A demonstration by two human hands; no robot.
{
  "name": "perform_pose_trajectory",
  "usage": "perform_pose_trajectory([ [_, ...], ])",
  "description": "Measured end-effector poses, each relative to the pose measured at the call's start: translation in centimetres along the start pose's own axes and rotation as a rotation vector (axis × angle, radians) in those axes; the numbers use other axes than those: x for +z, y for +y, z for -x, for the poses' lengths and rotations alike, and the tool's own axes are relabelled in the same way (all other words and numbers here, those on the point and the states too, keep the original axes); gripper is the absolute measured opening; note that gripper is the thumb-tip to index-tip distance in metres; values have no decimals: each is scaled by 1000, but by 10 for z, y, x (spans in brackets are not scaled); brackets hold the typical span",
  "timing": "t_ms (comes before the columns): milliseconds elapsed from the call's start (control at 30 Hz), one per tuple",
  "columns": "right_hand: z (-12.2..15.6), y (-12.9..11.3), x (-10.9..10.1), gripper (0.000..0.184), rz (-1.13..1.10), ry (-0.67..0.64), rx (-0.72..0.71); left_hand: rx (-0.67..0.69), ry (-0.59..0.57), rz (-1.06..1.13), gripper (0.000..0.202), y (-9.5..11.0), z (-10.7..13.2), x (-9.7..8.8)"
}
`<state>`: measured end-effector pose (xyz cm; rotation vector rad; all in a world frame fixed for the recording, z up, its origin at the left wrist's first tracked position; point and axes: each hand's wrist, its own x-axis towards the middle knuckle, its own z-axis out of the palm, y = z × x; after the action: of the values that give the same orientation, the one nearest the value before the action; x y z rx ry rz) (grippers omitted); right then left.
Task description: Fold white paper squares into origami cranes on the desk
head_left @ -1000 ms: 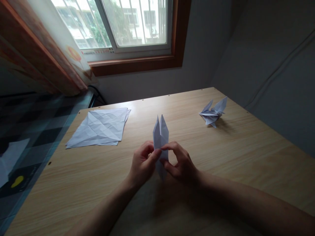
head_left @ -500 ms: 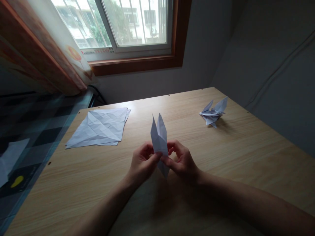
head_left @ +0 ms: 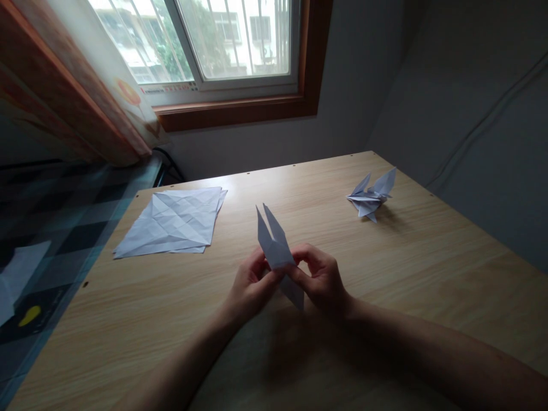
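Note:
A folded white paper [head_left: 275, 246] is held above the table, tilted to the left, with two narrow points at its top and one point below. My left hand [head_left: 253, 281] pinches its left edge near the middle, thumb in front and fingers curled behind. On the other edge, my right hand [head_left: 320, 278] grips the paper between thumb and fingers. Both thumbs nearly meet across the front. The fingertips behind the sheet are partly hidden.
A stack of creased white paper sheets [head_left: 184, 220] lies at the left of the wooden table [head_left: 411, 285]. A finished-looking folded paper figure [head_left: 369, 197] stands at the back right. Left of the table is a checked cloth [head_left: 85, 202]. A window [head_left: 240, 40] is beyond.
The folded paper has tipped to the left at the top, its lower point swinging right. Both hands keep their hold and have shifted slightly. The stack and paper figure stay put.

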<state>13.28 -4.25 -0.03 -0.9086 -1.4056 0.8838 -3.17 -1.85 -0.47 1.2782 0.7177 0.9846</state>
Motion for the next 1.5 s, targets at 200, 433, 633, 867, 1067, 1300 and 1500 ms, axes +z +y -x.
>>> perform_pose_trajectory([
  [200,2,4,1,13,-16,8,39,46,105,-18,30,-1,0,4],
  [433,0,3,-1,13,0,-24,15,35,207,-109,23,8,0,7],
  [633,-1,2,-1,15,10,-42,0,-47,184,38,27,3,-1,2],
  [867,0,2,0,16,35,-1,162,-77,155,88,23,2,0,0],
  [1067,0,7,2,27,13,-2,314,-77,183,93,25,2,0,-1],
  [1300,1,9,3,31,-196,-161,319,-42,225,43,26,-3,-1,-2],
  [1500,0,8,3,40,-324,-243,475,-42,279,109,32,2,-3,4],
])
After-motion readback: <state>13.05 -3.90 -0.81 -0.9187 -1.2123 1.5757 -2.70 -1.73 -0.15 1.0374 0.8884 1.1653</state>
